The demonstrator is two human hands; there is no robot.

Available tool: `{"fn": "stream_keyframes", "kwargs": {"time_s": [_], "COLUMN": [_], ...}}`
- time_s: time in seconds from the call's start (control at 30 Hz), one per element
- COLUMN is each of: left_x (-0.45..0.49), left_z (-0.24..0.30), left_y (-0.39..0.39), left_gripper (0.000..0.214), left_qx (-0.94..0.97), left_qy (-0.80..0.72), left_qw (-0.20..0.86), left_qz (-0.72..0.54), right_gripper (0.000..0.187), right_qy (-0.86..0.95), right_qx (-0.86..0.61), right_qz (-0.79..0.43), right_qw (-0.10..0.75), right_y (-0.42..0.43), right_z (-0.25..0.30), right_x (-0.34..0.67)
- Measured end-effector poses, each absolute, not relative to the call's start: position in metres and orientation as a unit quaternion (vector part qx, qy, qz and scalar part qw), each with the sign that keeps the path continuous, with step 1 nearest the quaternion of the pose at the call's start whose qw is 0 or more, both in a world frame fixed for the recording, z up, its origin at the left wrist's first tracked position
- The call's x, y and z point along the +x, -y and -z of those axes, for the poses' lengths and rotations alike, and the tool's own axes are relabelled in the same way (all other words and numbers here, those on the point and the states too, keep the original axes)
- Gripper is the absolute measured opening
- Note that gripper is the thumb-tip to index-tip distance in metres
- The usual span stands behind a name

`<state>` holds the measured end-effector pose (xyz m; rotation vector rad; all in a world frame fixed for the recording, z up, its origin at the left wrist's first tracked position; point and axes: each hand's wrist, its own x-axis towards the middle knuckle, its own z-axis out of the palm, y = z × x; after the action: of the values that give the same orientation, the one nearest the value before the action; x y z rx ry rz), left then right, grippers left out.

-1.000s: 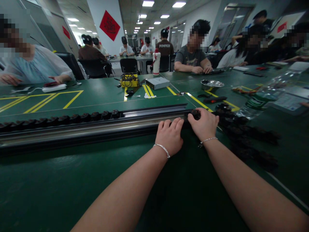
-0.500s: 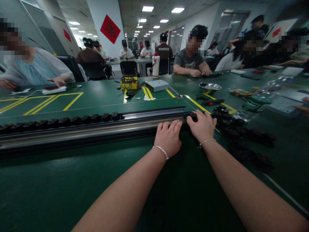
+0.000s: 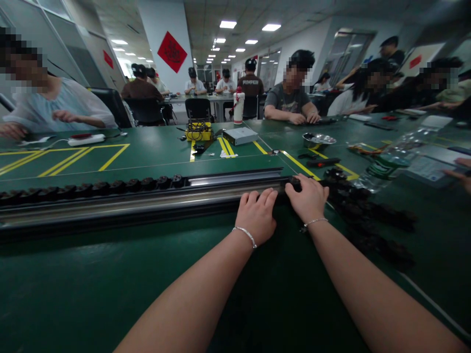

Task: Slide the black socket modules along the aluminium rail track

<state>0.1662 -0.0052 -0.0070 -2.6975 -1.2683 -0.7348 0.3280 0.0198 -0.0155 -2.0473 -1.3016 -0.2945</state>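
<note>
A long metal rail [image 3: 121, 208] with dark edges runs across the green table from the left to about the middle. My left hand [image 3: 256, 218] lies over the rail close to its right end, its fingers bent over the near edge. Just beyond that end, my right hand [image 3: 307, 200] is closed on a small black part [image 3: 295, 183], mostly covered by its fingers. Behind the rail stands a row of black roller-like parts [image 3: 101, 188], beside a second rail piece [image 3: 235, 177]. More black parts [image 3: 371, 215] lie heaped right of my right hand.
A plastic bottle [image 3: 386, 164] lies tilted at the right, near a metal bowl [image 3: 319, 139] and a black-and-red tool [image 3: 324, 162]. Farther back are a grey box [image 3: 241, 136], a yellow box with cables [image 3: 198, 131] and a white bottle [image 3: 238, 108]. Several people sit around the tables.
The view has tilted slightly, so the scene sits a little lower. A person at the left has lifted a hand off the white power strip. My hands stay almost in place.
</note>
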Motion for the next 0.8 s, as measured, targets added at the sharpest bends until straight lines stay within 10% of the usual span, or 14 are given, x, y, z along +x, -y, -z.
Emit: {"fn": "stream_keyframes", "kwargs": {"time_s": [0.8], "left_x": [0.1653], "left_z": [0.006], "left_y": [0.0057], "left_gripper": [0.053], "left_qx": [-0.878], "left_qy": [0.411], "left_qw": [0.023], "left_qz": [0.244], "right_gripper": [0.037], "right_qy": [0.501], "right_qx": [-0.786], "right_qz": [0.11], "right_qw": [0.344], "right_y": [-0.0201], "right_z": [0.0141], "right_x": [0.332]}}
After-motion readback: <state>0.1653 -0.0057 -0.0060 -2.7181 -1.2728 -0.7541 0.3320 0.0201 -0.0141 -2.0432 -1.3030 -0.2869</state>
